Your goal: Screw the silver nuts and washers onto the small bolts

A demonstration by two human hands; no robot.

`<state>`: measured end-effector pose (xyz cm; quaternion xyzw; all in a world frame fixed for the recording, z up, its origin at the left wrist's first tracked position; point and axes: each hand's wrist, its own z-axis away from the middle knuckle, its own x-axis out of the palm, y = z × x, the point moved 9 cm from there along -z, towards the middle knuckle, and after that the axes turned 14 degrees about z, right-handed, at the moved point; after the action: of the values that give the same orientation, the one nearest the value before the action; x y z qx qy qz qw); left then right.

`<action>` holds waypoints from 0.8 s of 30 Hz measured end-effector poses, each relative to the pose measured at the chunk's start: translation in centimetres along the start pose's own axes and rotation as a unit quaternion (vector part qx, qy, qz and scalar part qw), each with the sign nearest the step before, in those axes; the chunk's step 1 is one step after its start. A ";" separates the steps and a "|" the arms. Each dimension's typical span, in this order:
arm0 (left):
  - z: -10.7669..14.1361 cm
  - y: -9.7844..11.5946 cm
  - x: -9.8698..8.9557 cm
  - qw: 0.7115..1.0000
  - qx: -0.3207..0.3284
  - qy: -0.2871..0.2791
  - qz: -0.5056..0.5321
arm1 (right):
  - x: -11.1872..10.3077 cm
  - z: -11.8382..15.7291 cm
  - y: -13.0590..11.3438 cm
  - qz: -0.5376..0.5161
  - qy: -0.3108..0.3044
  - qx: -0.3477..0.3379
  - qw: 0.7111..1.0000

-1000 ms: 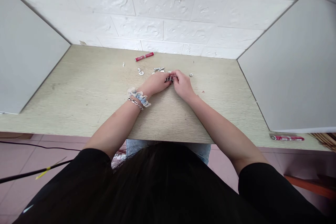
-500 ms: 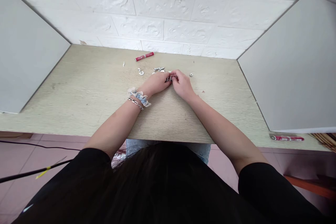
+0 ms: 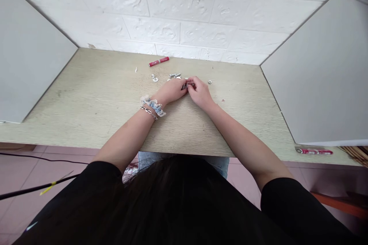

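Note:
My left hand (image 3: 172, 89) and my right hand (image 3: 199, 92) meet over the middle of the table. Their fingertips are closed on a small silver bolt (image 3: 184, 86), mostly covered by the fingers. Just beyond my left hand lie a few loose bolts (image 3: 174, 75), with pale washers (image 3: 178, 78) partly hidden behind the fingers. A small cluster with a round washer (image 3: 155, 79) rests farther left. To the right of my right hand sits a single nut (image 3: 209, 82).
A red cylinder with a silver middle (image 3: 158, 61) lies near the white brick-patterned wall (image 3: 198, 7). Grey panels (image 3: 31, 53) flank the wooden table (image 3: 109, 95) on both sides. Another red cylinder (image 3: 314, 151) lies by the front edge at right.
Both hands stay in the same place around the bolt, with only a very slight shift of the fingers. The loose hardware has not moved.

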<state>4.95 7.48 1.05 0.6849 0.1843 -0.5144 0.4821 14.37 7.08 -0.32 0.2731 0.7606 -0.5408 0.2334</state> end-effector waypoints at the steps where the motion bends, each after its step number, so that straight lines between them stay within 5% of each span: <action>1: 0.0 0.0 0.0 1.000 -0.001 -0.001 0.000 | 0.0 0.0 0.0 -0.002 0.000 0.000 1.000; 24: 0.0 0.2 -0.2 1.000 0.015 0.004 -0.007 | 0.2 -0.2 0.5 0.017 -0.006 -0.012 1.000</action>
<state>5.03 7.47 1.33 0.6929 0.1834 -0.5174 0.4674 14.54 7.49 -0.76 0.2803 0.7609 -0.5290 0.2502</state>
